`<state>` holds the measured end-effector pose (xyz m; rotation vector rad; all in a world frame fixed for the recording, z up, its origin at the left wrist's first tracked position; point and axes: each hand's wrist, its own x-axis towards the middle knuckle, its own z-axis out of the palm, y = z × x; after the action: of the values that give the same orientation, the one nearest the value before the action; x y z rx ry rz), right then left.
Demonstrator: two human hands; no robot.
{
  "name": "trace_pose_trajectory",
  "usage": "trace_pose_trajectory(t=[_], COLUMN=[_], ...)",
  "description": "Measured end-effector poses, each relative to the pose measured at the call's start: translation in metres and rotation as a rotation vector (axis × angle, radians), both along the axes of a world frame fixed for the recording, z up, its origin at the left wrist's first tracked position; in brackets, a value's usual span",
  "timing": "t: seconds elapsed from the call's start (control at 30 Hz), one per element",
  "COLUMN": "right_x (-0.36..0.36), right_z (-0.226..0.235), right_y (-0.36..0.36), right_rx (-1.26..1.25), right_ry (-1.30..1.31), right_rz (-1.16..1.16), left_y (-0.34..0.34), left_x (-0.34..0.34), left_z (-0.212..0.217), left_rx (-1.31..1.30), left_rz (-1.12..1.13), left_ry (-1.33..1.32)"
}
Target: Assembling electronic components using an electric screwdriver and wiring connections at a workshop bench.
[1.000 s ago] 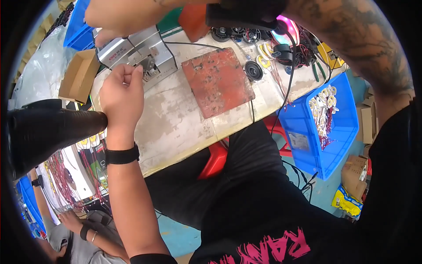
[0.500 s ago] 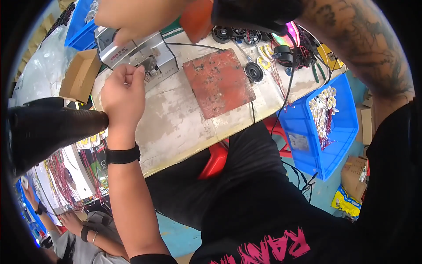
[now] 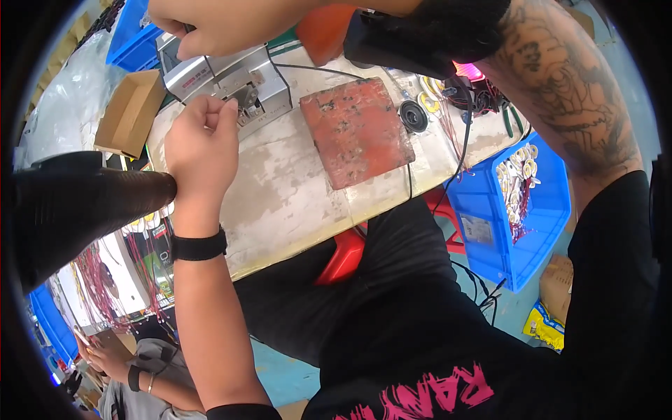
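Note:
A silver metal bench machine point(image 3: 269, 84) stands at the far left of the table, with a small mechanism point(image 3: 246, 98) in its front recess. My left hand point(image 3: 201, 143) is at that recess, thumb and forefinger pinched together close to the mechanism. Whatever the pinch may hold is too small or hidden to name. My right hand point(image 3: 227, 26) reaches across from the right above the machine's top, its fingers curled and partly cut off by the picture's edge. A small dark gap or object shows by its fingers; I cannot make it out.
A rusty red square plate point(image 3: 357, 133) lies mid-table beside a small round speaker point(image 3: 413, 117). Blue bins point(image 3: 486, 245) hold wired parts at right. An open cardboard box point(image 3: 129, 115) stands at left. Cables cross the table; a co-worker's hands point(image 3: 105, 360) are at lower left.
My right hand has shifted slightly up and left over the machine. My left hand keeps its pinch at the recess. The view has shifted a little, and the co-worker's hands have come together.

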<state>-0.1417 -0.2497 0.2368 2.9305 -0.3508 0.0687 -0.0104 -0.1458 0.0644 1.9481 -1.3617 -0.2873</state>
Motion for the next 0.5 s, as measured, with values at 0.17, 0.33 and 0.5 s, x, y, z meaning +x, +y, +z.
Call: trace_pose_trajectory(t=[0.17, 0.33, 0.5], right_x=[0.009, 0.000, 0.003], right_z=[0.000, 0.000, -0.008], right_y=[-0.023, -0.024, -0.031], right_rx=[0.071, 0.151, 0.100], right_ry=[0.063, 0.018, 0.016], right_rz=[0.062, 0.038, 0.025], left_y=[-0.002, -0.002, -0.001], left_x=[-0.001, 0.000, -0.002], left_z=[-0.001, -0.003, -0.001], left_rx=[-0.023, -0.008, -0.009], left_rz=[-0.010, -0.006, -0.010], left_ry=[0.005, 0.012, 0.027])
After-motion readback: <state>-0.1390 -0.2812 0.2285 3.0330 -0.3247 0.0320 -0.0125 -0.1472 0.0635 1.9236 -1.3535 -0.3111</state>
